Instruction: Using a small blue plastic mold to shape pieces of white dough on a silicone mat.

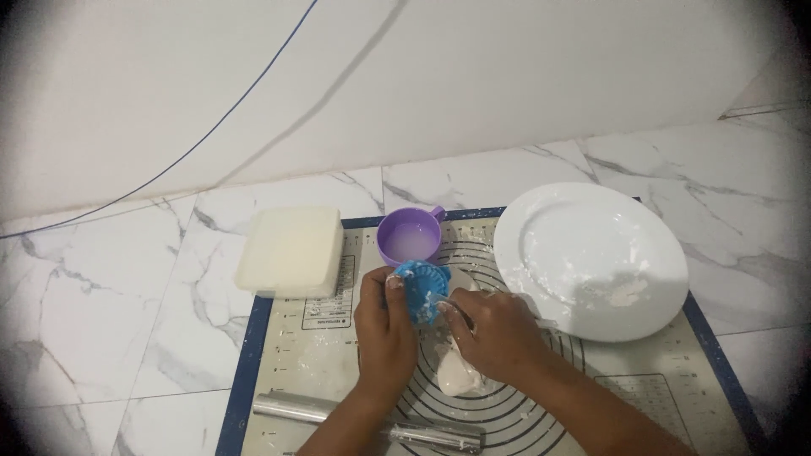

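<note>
Blue dumpling mold (421, 290), 1 only, was clamped betw. both hands over the baking mat (676, 380): left hand (384, 325) and right hand (494, 331) each had a grip clenched on it. Nearby: 1 purple cup (409, 236), 1 white plate (590, 257), 1 white box (291, 251), 1 rolling pin (367, 420), 1 dough lump (458, 373).

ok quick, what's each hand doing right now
Left hand: closed on the blue dumpling press, gripping its left side.
Right hand: fingers closed on the same press, from the right.
</note>
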